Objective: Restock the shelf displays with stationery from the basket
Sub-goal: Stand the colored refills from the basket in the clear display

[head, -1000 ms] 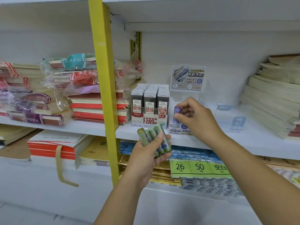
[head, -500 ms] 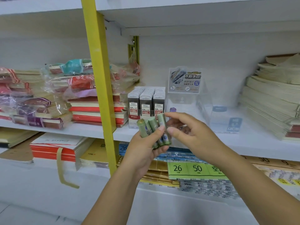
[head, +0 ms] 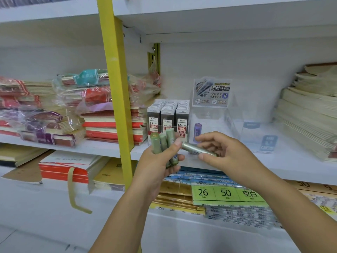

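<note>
Right now the person is working just in front of the clear display case (head: 209, 114), which is standing on the white shelf (head: 284, 161). The left hand (head: 158, 167) is hovering at the case's lower left corner, its fingers curling round a small bundle of green tubes (head: 156, 143), about three as far as can be counted, and holding them upright. The right hand (head: 226, 154) is sitting directly below the case front, pinching a single green tube (head: 198, 150) between thumb and fingers; the tube is lying nearly level, one end pointing back toward the bundle.

Inside the case, near its left wall, one purple tube (head: 197, 131) is standing alone, and the rest of the case is looking nearly bare. Immediately left of the case, the lead refill boxes (head: 168, 119) are filling their own tray in tight rows.

Judging from this, the restocking is looking to be at an early stage here: one piece is sitting in the case, one is heading for it, and the bundle is waiting. The basket is not showing, so what else is left cannot be told.
</note>
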